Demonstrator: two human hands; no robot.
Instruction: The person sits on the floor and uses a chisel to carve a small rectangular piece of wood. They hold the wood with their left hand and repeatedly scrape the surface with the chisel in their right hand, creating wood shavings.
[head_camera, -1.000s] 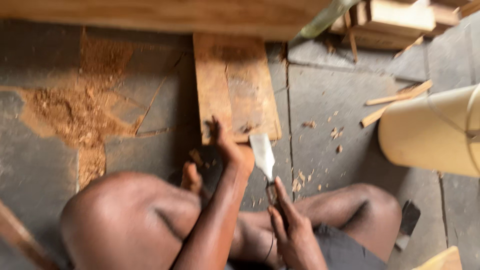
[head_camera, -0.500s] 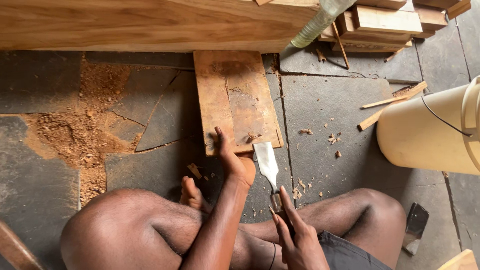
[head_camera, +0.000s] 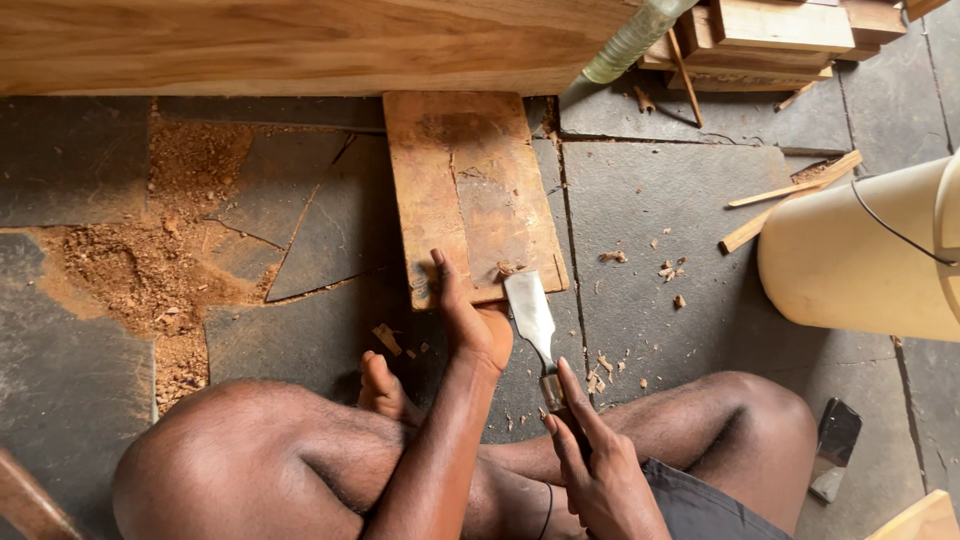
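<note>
On the stone floor (head_camera: 680, 190), between the crossed legs, sits a flat wooden board (head_camera: 470, 190), its far end tucked against a long timber plank (head_camera: 300, 45). Left hand (head_camera: 468, 315) now pressed flat-fingered on the board's near edge, thumb side up, pinning it down; a second ago hovering lower and blurred, half a second ago just arriving at that edge. Right hand (head_camera: 590, 455) wrapped around the handle of a broad chisel (head_camera: 532, 320), index finger stretched along the ferrule, blade angled up toward the board's near right corner and almost touching it. Blade closer to the wood than in both earlier views, and steadier. Judging from that: board braced, tool lined up, cutting edge at the point of meeting the corner. Around it: reddish sawdust (head_camera: 140, 270) spread to the left, pale chips (head_camera: 665, 270) to the right, a cream bucket (head_camera: 860, 260) at the right edge, a dark phone-like slab (head_camera: 835, 440) beside the knee.
</note>
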